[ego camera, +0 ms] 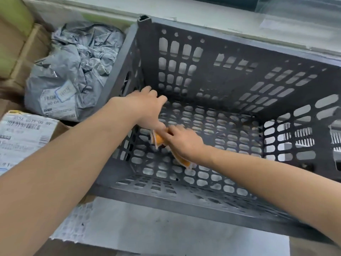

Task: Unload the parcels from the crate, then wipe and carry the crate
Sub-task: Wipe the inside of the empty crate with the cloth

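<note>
A dark grey perforated plastic crate [230, 58] fills the middle and right of the view, with no parcels inside. My right hand [184, 143] is down in the crate and presses an orange and white cloth [159, 140] against the lower left wall near the floor. My left hand [147, 100] rests on the crate's left rim with fingers curled over the edge. A crumpled grey plastic mailer parcel [70, 74] lies outside the crate to the left. In front of it lies a brown box parcel with a white shipping label [24, 133].
Cardboard boxes [16, 45] stand at the far left behind the parcels. A pale ledge [203, 10] runs along the back above the crate. A light sheet with a mesh edge [129, 224] lies under the crate's near side.
</note>
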The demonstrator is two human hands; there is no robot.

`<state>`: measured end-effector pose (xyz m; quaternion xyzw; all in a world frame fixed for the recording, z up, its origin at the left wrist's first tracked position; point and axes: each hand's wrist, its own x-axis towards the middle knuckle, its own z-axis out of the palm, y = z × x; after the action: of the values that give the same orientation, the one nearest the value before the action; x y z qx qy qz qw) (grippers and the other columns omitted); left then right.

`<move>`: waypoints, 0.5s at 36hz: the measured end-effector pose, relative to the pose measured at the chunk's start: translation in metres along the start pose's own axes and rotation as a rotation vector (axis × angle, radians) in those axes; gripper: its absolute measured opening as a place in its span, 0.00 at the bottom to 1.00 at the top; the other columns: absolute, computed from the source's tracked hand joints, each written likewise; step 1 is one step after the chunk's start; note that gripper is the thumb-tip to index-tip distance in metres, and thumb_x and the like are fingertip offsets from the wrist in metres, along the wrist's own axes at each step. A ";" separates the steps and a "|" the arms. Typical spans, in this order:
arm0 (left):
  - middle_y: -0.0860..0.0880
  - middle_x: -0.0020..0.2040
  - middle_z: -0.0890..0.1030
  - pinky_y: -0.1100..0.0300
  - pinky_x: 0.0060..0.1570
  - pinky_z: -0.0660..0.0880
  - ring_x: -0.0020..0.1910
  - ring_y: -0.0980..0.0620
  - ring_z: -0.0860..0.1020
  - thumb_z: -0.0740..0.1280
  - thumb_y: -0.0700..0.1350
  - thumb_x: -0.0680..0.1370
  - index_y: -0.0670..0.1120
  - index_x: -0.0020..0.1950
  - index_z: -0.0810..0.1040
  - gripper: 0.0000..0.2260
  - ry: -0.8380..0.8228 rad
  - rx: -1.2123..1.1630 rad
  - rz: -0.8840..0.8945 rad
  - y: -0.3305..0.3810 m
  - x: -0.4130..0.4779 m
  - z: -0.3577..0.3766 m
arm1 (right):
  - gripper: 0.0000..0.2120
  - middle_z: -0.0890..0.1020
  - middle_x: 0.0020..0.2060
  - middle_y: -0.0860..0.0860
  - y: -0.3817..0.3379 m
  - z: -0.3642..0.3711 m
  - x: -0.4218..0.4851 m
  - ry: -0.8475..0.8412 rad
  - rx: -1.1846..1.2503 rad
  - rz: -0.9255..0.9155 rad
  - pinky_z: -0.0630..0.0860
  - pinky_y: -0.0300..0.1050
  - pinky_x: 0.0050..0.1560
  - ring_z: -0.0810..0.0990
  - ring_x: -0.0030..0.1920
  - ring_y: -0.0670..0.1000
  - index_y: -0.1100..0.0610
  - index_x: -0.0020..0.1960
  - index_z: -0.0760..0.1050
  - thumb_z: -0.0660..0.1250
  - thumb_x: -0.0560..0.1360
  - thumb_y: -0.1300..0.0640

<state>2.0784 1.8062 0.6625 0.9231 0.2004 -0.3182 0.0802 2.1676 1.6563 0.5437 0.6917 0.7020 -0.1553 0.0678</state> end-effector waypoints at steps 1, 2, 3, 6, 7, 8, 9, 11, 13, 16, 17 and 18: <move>0.43 0.74 0.62 0.45 0.70 0.64 0.76 0.42 0.55 0.64 0.63 0.76 0.48 0.79 0.53 0.38 0.002 0.000 -0.001 0.000 0.000 0.000 | 0.30 0.69 0.63 0.59 -0.007 0.001 0.007 -0.007 0.014 -0.020 0.70 0.54 0.47 0.71 0.59 0.62 0.48 0.80 0.50 0.59 0.82 0.54; 0.43 0.75 0.62 0.45 0.71 0.64 0.75 0.42 0.55 0.64 0.63 0.76 0.48 0.79 0.53 0.38 0.005 0.002 -0.001 0.000 0.001 0.000 | 0.30 0.68 0.65 0.59 -0.011 0.003 0.011 -0.019 0.016 -0.035 0.71 0.54 0.48 0.71 0.60 0.62 0.46 0.80 0.50 0.59 0.82 0.54; 0.43 0.74 0.62 0.45 0.70 0.64 0.75 0.42 0.56 0.64 0.63 0.76 0.48 0.79 0.53 0.38 0.007 0.006 0.000 -0.001 0.001 0.000 | 0.30 0.67 0.67 0.59 -0.012 0.005 0.013 -0.035 -0.001 -0.044 0.71 0.54 0.49 0.70 0.60 0.62 0.45 0.79 0.50 0.59 0.82 0.54; 0.43 0.74 0.63 0.45 0.70 0.65 0.75 0.42 0.56 0.64 0.63 0.76 0.48 0.79 0.53 0.38 0.004 0.010 -0.002 0.000 0.002 0.000 | 0.30 0.66 0.67 0.59 0.001 0.009 0.006 -0.101 -0.049 -0.023 0.72 0.54 0.50 0.69 0.62 0.62 0.45 0.79 0.51 0.59 0.82 0.56; 0.43 0.74 0.63 0.46 0.70 0.65 0.75 0.42 0.56 0.64 0.63 0.76 0.48 0.79 0.54 0.38 0.002 0.011 -0.002 0.000 0.002 0.000 | 0.29 0.66 0.65 0.58 0.009 0.008 -0.002 -0.118 -0.050 0.004 0.72 0.54 0.49 0.70 0.61 0.62 0.46 0.79 0.52 0.59 0.81 0.55; 0.43 0.73 0.63 0.46 0.69 0.65 0.75 0.43 0.56 0.64 0.63 0.76 0.48 0.79 0.54 0.38 0.001 0.012 0.001 0.001 0.002 0.000 | 0.29 0.66 0.64 0.58 0.020 0.009 -0.011 -0.128 -0.052 0.029 0.73 0.54 0.48 0.70 0.60 0.61 0.46 0.79 0.52 0.60 0.81 0.55; 0.43 0.73 0.63 0.46 0.69 0.65 0.74 0.43 0.57 0.64 0.63 0.77 0.48 0.79 0.54 0.37 0.002 0.011 0.005 0.001 0.002 0.000 | 0.29 0.67 0.63 0.57 0.031 0.010 -0.022 -0.133 -0.060 0.053 0.73 0.54 0.46 0.71 0.59 0.61 0.46 0.78 0.53 0.60 0.81 0.55; 0.44 0.73 0.64 0.46 0.69 0.65 0.74 0.43 0.57 0.63 0.64 0.77 0.48 0.78 0.54 0.37 0.000 0.011 0.016 0.002 0.002 0.000 | 0.28 0.67 0.62 0.57 0.056 0.012 -0.048 -0.165 -0.101 0.112 0.75 0.54 0.43 0.73 0.55 0.60 0.47 0.77 0.54 0.60 0.80 0.57; 0.44 0.72 0.64 0.46 0.69 0.65 0.75 0.43 0.57 0.63 0.64 0.76 0.48 0.78 0.55 0.37 0.000 0.022 0.030 0.003 0.003 0.001 | 0.26 0.68 0.62 0.58 0.079 0.014 -0.074 -0.219 -0.158 0.204 0.77 0.52 0.39 0.74 0.53 0.60 0.50 0.75 0.55 0.59 0.80 0.58; 0.44 0.71 0.65 0.45 0.68 0.66 0.73 0.43 0.58 0.63 0.64 0.76 0.48 0.78 0.56 0.36 -0.003 0.040 0.043 0.003 0.004 0.003 | 0.20 0.70 0.62 0.59 0.107 0.011 -0.110 -0.326 -0.244 0.371 0.78 0.52 0.39 0.78 0.50 0.60 0.54 0.70 0.58 0.58 0.80 0.60; 0.44 0.71 0.65 0.45 0.68 0.66 0.73 0.43 0.58 0.63 0.64 0.76 0.48 0.78 0.56 0.36 -0.005 0.044 0.044 0.004 0.004 0.003 | 0.19 0.71 0.63 0.58 0.113 0.010 -0.121 -0.366 -0.274 0.417 0.78 0.52 0.39 0.80 0.49 0.60 0.55 0.70 0.58 0.58 0.81 0.61; 0.45 0.71 0.65 0.46 0.68 0.66 0.73 0.43 0.58 0.63 0.65 0.76 0.48 0.78 0.56 0.36 -0.007 0.048 0.045 0.004 0.004 0.003 | 0.20 0.73 0.63 0.58 0.119 0.010 -0.131 -0.413 -0.316 0.443 0.79 0.50 0.39 0.82 0.49 0.58 0.56 0.71 0.56 0.57 0.81 0.61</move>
<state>2.0811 1.8029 0.6581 0.9279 0.1714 -0.3244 0.0660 2.2893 1.5283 0.5602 0.7623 0.5214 -0.1630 0.3471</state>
